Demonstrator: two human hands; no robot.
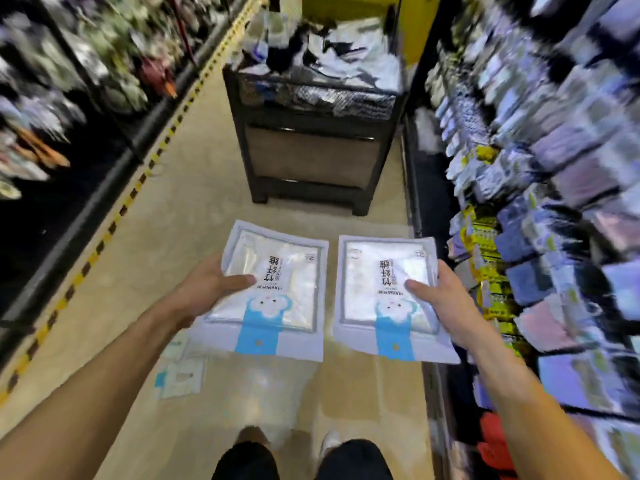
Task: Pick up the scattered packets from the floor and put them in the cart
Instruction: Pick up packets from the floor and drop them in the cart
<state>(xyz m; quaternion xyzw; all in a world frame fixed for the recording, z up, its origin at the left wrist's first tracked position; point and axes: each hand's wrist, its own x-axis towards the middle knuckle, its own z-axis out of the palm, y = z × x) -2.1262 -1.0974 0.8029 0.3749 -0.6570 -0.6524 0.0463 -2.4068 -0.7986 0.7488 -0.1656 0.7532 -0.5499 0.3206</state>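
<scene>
I hold two flat white packets with a blue strip and a cartoon face, one in each hand, above the floor. My left hand [211, 289] grips the left packet [277, 268] by its left edge, thumb on top. My right hand [440, 299] grips the right packet [384, 271] by its right edge. Straight ahead stands the black cart [311, 109], its top basket piled with white and dark packets [332, 53]. On the floor below my left forearm lie more pale packets [180, 372], partly hidden by the held one.
The aisle floor is beige tile. A yellow-black striped line [114, 223] runs along the left shelf base. Shelves packed with goods [540, 188] line the right side close to my right arm. My shoes [329, 441] and dark shorts show at the bottom.
</scene>
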